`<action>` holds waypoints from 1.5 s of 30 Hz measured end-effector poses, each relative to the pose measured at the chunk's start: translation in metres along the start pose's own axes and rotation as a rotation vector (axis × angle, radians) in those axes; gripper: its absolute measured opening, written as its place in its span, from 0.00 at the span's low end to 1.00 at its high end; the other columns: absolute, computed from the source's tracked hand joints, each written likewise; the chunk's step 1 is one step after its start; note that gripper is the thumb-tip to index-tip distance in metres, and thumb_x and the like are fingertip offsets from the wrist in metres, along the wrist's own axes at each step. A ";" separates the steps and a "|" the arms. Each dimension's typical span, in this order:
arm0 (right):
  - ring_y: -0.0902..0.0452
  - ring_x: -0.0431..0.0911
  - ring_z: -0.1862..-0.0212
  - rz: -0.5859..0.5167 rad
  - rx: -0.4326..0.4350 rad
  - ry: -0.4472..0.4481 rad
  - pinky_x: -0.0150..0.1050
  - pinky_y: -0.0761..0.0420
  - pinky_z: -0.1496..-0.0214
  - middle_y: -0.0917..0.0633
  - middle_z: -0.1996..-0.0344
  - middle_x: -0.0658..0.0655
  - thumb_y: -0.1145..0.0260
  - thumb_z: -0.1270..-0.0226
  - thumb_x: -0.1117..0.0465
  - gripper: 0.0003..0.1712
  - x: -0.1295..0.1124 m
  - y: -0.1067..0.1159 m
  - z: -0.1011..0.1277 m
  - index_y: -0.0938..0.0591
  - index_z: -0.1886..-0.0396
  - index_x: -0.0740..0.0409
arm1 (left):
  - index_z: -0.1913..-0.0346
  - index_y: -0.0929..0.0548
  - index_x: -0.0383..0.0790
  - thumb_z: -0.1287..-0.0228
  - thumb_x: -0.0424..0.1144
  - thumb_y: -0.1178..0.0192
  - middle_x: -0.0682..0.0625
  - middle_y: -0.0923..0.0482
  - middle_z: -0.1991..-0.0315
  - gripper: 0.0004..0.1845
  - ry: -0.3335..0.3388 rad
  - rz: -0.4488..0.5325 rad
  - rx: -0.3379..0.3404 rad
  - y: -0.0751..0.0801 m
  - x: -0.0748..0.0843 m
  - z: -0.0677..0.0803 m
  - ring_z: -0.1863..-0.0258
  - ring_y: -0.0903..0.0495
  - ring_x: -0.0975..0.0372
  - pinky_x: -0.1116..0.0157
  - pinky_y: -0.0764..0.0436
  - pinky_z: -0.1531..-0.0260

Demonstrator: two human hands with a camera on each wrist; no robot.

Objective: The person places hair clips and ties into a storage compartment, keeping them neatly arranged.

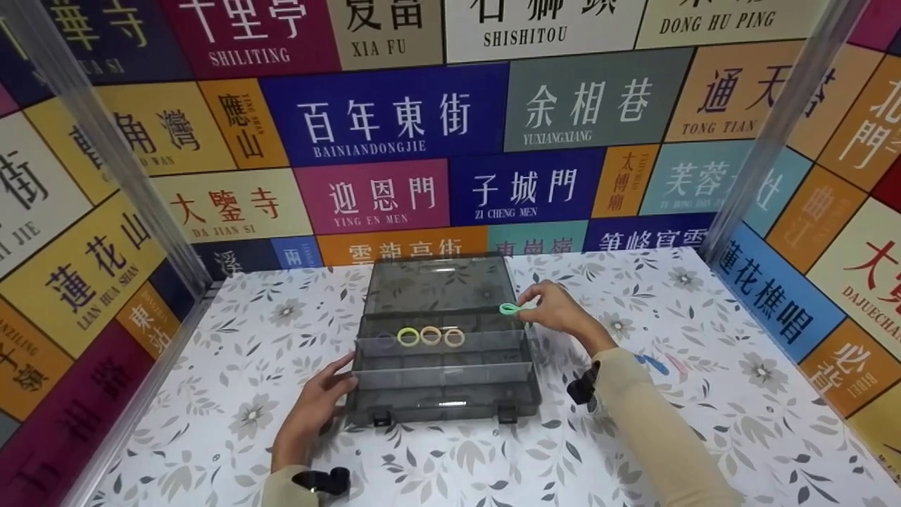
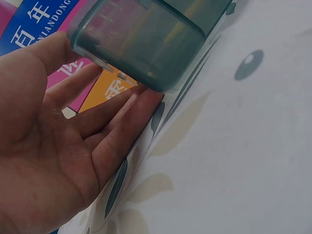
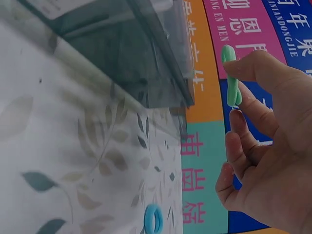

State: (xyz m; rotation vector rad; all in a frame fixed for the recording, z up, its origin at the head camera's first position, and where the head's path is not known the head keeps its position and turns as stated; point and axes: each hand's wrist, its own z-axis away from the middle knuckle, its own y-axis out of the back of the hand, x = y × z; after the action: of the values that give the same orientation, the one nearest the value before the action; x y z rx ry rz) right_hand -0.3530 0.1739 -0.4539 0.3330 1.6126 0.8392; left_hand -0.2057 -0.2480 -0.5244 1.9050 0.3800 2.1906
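A grey see-through divided box lies with its lid swung back. Several hair ties stand in a row in its rear compartment: a dim purple one, a yellow one and peach ones. Between thumb and index finger my right hand pinches a mint green hair tie, just above the box's rear right corner. My left hand rests its extended fingers against the box's left side, the thumb near the upper edge in the left wrist view.
On the floral tabletop, right of the box, lie a blue hair tie and a pink one beside my right forearm. A wall of coloured signs rises behind the table. Clear posts stand at both sides.
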 end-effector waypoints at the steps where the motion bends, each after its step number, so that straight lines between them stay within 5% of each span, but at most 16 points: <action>1: 0.30 0.44 0.70 0.001 -0.007 0.005 0.37 0.28 0.70 0.22 0.49 0.64 0.28 0.38 0.59 0.10 -0.003 -0.002 -0.001 0.13 0.59 0.57 | 0.25 0.31 0.54 0.27 0.43 0.42 0.37 0.29 0.30 0.29 -0.002 -0.002 -0.001 0.000 0.000 0.000 0.32 0.27 0.43 0.44 0.23 0.40; 10: 0.30 0.44 0.70 0.012 -0.045 0.013 0.37 0.27 0.68 0.26 0.43 0.65 0.28 0.38 0.60 0.09 -0.025 -0.015 -0.011 0.13 0.59 0.58 | 0.25 0.32 0.54 0.27 0.43 0.41 0.36 0.30 0.29 0.29 0.009 0.022 -0.001 0.001 0.002 0.001 0.32 0.28 0.43 0.43 0.21 0.42; 22: 0.23 0.46 0.63 0.050 -0.040 0.004 0.39 0.22 0.60 0.13 0.54 0.58 0.27 0.40 0.59 0.07 -0.036 -0.043 -0.027 0.10 0.64 0.55 | 0.25 0.32 0.53 0.27 0.43 0.41 0.36 0.30 0.29 0.29 0.015 0.035 -0.005 0.000 0.002 0.002 0.32 0.28 0.43 0.43 0.22 0.41; 35: 0.20 0.47 0.63 0.068 -0.060 -0.029 0.43 0.20 0.57 0.12 0.56 0.57 0.27 0.39 0.56 0.07 -0.039 -0.050 -0.031 0.11 0.64 0.53 | 0.26 0.31 0.52 0.28 0.42 0.41 0.36 0.31 0.29 0.29 0.003 0.059 -0.013 -0.001 0.000 0.000 0.32 0.28 0.43 0.45 0.20 0.43; 45: 0.21 0.47 0.64 0.103 0.006 0.000 0.48 0.19 0.53 0.13 0.60 0.56 0.26 0.41 0.59 0.04 -0.036 -0.059 -0.027 0.11 0.69 0.55 | 0.25 0.32 0.51 0.27 0.43 0.42 0.35 0.32 0.28 0.29 -0.003 0.050 -0.015 0.000 0.002 0.004 0.32 0.28 0.43 0.42 0.23 0.41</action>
State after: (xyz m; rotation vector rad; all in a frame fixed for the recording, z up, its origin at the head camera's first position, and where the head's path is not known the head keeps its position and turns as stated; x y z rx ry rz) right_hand -0.3561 0.1011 -0.4676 0.4227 1.6088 0.9124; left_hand -0.2025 -0.2473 -0.5219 1.9299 0.3176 2.2155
